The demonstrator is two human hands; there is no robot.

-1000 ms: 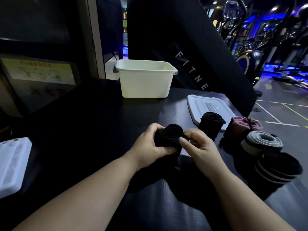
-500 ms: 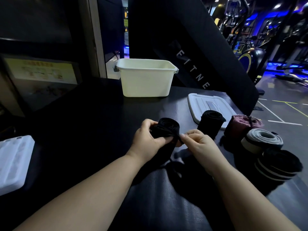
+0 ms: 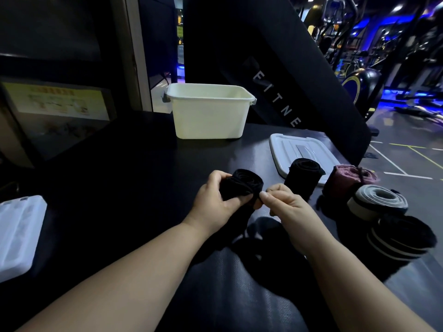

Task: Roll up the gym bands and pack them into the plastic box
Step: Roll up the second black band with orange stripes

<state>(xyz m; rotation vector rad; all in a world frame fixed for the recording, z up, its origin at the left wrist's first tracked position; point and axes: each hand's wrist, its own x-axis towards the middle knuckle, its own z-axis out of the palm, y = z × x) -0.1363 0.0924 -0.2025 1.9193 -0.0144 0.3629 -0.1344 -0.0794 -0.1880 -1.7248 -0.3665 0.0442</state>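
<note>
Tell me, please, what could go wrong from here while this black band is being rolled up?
1. The right hand only pinches the edge of the black band while the left hand grips the roll; a slip could let the coil loosen.
2. The black striped roll stands near the right edge of the table, close to the right forearm; a sweep of that arm might knock it off.

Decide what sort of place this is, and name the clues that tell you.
Most likely a gym: exercise machines stand under blue light at back right, painted floor lines show at right, and rolled gym bands stand beside the black band held by the left hand and right hand.
</note>
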